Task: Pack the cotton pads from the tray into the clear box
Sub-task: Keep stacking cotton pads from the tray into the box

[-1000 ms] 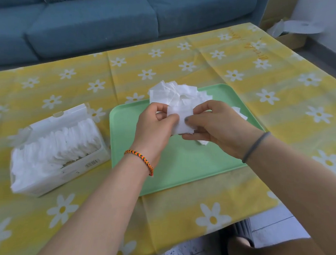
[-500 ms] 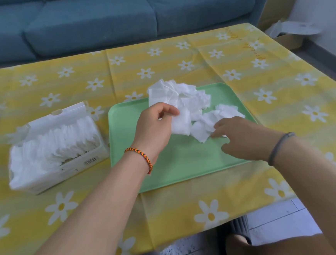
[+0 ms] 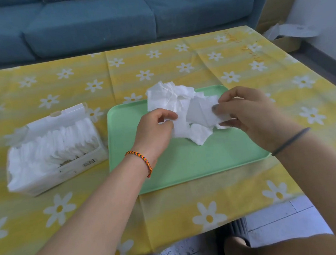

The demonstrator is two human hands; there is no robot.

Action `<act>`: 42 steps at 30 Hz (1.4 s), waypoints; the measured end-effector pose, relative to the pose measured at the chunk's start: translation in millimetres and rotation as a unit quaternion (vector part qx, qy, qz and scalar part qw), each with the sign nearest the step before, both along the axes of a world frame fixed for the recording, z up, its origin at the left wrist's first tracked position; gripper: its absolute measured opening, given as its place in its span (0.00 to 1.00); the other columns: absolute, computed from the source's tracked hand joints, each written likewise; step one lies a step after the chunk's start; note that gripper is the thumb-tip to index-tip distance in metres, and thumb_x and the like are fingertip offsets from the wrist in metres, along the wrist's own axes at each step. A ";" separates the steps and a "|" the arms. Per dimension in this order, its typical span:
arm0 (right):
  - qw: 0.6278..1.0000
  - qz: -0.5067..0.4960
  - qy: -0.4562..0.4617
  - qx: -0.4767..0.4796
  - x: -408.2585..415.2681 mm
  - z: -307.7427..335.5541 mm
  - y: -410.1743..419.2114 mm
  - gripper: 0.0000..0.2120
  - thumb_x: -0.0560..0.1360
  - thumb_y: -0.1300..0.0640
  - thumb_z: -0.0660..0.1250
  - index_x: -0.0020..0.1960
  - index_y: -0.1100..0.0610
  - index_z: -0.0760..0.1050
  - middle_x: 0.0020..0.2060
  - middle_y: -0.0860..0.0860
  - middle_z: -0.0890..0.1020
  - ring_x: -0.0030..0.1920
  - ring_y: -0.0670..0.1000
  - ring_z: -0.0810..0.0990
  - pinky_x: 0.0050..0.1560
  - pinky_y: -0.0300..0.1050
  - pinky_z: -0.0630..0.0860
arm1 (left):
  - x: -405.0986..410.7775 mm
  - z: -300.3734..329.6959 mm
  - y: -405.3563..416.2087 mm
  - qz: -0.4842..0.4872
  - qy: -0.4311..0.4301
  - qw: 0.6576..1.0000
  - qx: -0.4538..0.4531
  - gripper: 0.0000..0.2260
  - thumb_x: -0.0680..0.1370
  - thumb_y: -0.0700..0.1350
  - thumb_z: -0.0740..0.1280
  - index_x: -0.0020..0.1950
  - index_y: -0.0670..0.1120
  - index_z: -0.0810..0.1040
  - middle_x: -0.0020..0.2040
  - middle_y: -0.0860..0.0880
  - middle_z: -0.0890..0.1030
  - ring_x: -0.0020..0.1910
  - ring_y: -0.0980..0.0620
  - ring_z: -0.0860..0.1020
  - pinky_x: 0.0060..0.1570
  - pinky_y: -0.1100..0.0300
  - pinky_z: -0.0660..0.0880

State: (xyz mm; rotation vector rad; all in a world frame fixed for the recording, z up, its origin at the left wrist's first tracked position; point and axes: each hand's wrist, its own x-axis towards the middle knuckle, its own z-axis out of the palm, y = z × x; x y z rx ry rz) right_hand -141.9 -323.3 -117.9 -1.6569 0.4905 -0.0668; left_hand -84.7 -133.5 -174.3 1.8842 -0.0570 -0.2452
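A loose heap of white square cotton pads (image 3: 173,100) lies at the far middle of the flat mint-green plastic tray (image 3: 186,162), some pads spilling over its far rim onto the cloth. The left hand (image 3: 155,130) hangs over the tray's middle with its fingers and thumb curled, pinching the near left edge of the heap. The right hand (image 3: 246,113) comes in from the right, thumb and fingertips pinching a few flat white pads (image 3: 200,112) lifted just above the rest of the heap. One more pad (image 3: 201,134) juts toward the near side between the two hands, lying on the tray floor.

Just left of the tray, well apart from both hands, stands the clear rectangular box (image 3: 65,167) with its white lid flap (image 3: 58,118) raised at the back. It is already packed with upright rows of white pads (image 3: 52,144), and a barcode label shows on its near wall.

The left wrist wears a braided orange-and-dark bracelet (image 3: 140,161); the right wrist wears a thin dark band (image 3: 290,140).

Tray and box rest on a surface covered by a yellow striped cloth with white daisies (image 3: 178,66). Beyond it is a blue-grey fabric sofa (image 3: 94,22), and at the far right a brown cardboard carton (image 3: 276,12) stands on the floor.
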 end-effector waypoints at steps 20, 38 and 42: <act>0.978 0.029 0.070 0.195 6.8 -6.5 37.6 0.18 0.74 0.75 0.64 0.63 0.74 0.69 0.53 0.67 0.82 0.49 0.62 0.86 0.49 0.52 0.84 | -1.7 10.6 -7.1 0.048 0.073 0.984 -0.157 0.09 0.71 0.46 0.66 0.48 0.48 0.82 0.48 0.46 0.84 0.46 0.49 0.81 0.47 0.52 0.81; 0.982 0.029 0.068 0.171 7.8 -6.3 48.3 0.12 0.75 0.73 0.65 0.58 0.68 0.73 0.53 0.67 0.83 0.43 0.60 0.86 0.39 0.46 0.83 | -2.4 14.4 -1.1 0.047 0.020 0.994 -0.098 0.07 0.72 0.51 0.68 0.49 0.52 0.79 0.42 0.53 0.80 0.50 0.47 0.83 0.57 0.41 0.80; 0.984 0.029 0.068 0.164 7.3 -8.1 49.8 0.13 0.75 0.73 0.65 0.59 0.71 0.72 0.52 0.67 0.83 0.44 0.60 0.86 0.40 0.46 0.83 | -2.6 13.6 -0.5 0.036 0.010 0.995 -0.091 0.08 0.69 0.50 0.68 0.48 0.55 0.78 0.42 0.53 0.82 0.46 0.51 0.82 0.56 0.41 0.81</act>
